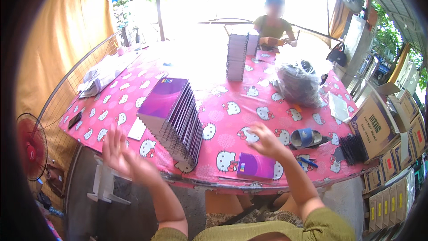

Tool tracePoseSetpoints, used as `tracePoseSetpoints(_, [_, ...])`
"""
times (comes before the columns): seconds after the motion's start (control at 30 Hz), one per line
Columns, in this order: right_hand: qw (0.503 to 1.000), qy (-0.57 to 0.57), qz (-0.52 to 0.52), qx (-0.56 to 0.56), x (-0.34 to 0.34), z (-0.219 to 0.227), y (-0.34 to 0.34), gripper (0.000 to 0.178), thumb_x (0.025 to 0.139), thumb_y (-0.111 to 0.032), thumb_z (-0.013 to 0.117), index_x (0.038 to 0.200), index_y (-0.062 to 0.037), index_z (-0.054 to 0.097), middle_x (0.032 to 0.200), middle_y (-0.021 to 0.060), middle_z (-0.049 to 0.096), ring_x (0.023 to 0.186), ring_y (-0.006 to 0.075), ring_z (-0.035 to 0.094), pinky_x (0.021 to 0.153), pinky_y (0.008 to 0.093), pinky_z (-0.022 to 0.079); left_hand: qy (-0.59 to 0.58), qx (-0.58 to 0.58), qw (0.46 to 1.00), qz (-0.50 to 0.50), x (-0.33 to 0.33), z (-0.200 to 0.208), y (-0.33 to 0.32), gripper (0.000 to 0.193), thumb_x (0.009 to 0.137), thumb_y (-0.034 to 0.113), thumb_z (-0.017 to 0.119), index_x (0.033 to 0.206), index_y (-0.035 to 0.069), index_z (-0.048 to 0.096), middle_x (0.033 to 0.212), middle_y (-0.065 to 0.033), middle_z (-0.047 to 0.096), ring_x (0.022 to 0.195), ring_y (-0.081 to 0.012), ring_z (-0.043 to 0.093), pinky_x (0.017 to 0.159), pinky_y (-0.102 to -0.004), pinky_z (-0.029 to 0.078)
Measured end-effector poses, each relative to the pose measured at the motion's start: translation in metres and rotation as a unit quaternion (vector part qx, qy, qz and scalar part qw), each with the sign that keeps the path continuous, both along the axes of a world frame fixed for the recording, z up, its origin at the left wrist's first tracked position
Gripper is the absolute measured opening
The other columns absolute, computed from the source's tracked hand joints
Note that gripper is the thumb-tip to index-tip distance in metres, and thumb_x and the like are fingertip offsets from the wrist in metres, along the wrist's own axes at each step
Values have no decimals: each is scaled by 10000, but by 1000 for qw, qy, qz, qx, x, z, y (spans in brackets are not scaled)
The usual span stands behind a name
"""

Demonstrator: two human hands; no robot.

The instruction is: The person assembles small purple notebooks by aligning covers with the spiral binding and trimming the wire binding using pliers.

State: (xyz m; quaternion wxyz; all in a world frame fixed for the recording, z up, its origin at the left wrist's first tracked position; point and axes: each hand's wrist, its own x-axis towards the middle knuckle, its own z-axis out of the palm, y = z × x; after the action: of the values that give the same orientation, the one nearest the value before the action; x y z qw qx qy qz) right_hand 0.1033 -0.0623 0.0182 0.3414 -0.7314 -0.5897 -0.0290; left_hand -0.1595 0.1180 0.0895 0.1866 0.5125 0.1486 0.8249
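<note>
My left hand (129, 156) is raised at the table's near left edge, its fingers stretched out and nothing in it. Right of it leans a tall stack of purple spiral notebooks (167, 118), their bindings facing me. My right hand (267, 142) hovers over the table with loosely bent fingers apart, holding nothing visible. Just below that hand, a single purple notebook (256, 166) lies flat near the front edge. Neither hand visibly touches a notebook. To the right are a blue band-like object (306, 137) on something dark and a blue pen (308, 162).
A pink patterned cloth (227, 127) covers the table. Farther back stand another notebook stack (236, 58) and a plastic bag (298, 82) of dark contents. Black coils (352, 149) and cardboard boxes (374, 122) sit right. A co-worker (274, 24) sits opposite; a fan (32, 147) stands left.
</note>
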Motion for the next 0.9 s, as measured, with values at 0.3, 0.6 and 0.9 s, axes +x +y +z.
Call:
tracePoseSetpoints(0.3, [970, 54, -169, -167, 5, -77, -87, 454, 703, -262, 766, 1065, -57, 583, 1146, 133, 549, 1102, 316, 493, 905, 411, 397, 145, -181, 843, -485, 98, -87, -91, 418, 872, 35, 589, 1233, 3, 380, 1152, -178, 548, 1056, -262, 555, 923, -353, 451])
tracePoseSetpoints(0.6, [934, 310, -118, 135, -37, -82, -89, 283, 739, 50, 704, 890, -31, 479, 921, 99, 585, 831, 206, 589, 726, 312, 481, 489, -138, 768, -390, 114, -134, -118, 669, 729, -66, 678, 1322, 147, 453, 1008, -116, 570, 944, -298, 582, 846, -392, 467])
tracePoseSetpoints(0.9, [920, 317, -128, 193, -43, -98, -72, 290, 775, 75, 650, 927, -46, 434, 898, 100, 569, 827, 163, 556, 773, 276, 446, 444, -101, 869, -195, 128, -123, -139, 434, 724, 59, 731, 1137, 91, 600, 1114, -129, 569, 1035, -288, 556, 993, -516, 300])
